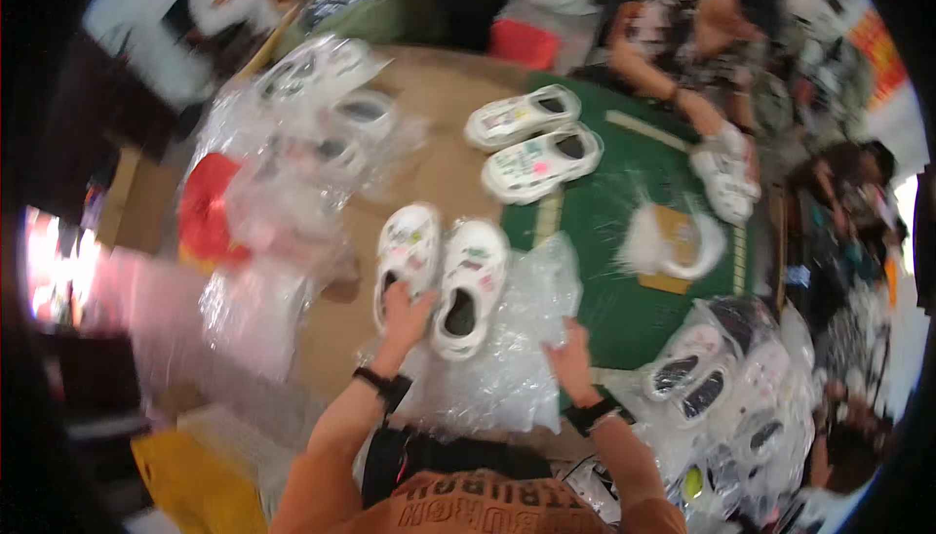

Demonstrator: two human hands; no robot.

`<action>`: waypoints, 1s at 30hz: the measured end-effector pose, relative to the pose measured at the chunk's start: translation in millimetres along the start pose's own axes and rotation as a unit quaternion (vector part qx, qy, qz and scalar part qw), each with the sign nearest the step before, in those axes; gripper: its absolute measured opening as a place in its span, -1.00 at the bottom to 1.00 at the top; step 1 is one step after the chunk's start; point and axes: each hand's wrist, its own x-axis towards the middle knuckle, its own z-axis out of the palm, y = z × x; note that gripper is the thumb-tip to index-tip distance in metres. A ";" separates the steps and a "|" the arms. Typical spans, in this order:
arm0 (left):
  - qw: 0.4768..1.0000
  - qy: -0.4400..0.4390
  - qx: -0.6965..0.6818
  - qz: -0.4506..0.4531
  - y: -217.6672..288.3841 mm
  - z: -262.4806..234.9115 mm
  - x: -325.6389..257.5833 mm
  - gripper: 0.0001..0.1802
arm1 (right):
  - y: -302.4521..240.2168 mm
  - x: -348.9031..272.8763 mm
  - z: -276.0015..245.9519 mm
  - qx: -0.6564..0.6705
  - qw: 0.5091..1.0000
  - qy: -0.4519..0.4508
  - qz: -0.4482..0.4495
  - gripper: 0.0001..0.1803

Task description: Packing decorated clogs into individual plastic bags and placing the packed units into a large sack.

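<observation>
A pair of white clogs with coloured charms lies on a clear plastic bag in front of me, toes pointing away. My left hand [408, 312] grips the heel end of the left clog [409, 241], with fingers at its opening. Beside it, the right clog [475, 276] rests untouched. At the right edge of the clear plastic bag [531, 339] is my right hand [570, 354], its thumb and fingers apart; blur hides whether it touches the film. Both wrists carry dark bands.
Another white clog pair [541, 158] sits farther back on the green mat [624, 319]. Bagged clogs [692, 378] crowd the right, and wrapped clogs [312, 76] the left, near a red bundle [210, 207]. Across the table, a co-worker [682, 56] handles a white clog [724, 178].
</observation>
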 end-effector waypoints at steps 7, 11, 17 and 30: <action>0.946 0.152 -0.267 -0.106 -20.0 -7.7 -4.9 -0.74 | -13.0 14.8 22.8 0.052 0.989 -0.108 0.082 -0.59; 0.932 -0.060 -0.286 -0.212 -23.2 -14.6 10.6 -0.90 | -1.6 17.1 26.3 0.065 0.990 -0.103 0.074 -0.69; 0.969 -0.106 -0.204 -0.093 -22.2 -18.5 10.4 -0.92 | -2.4 16.4 28.1 0.224 0.941 -0.142 0.211 -0.72; 0.983 -0.002 0.182 0.037 30.7 20.6 -2.2 -0.51 | 28.5 29.6 62.3 0.093 0.983 -0.161 0.009 -0.69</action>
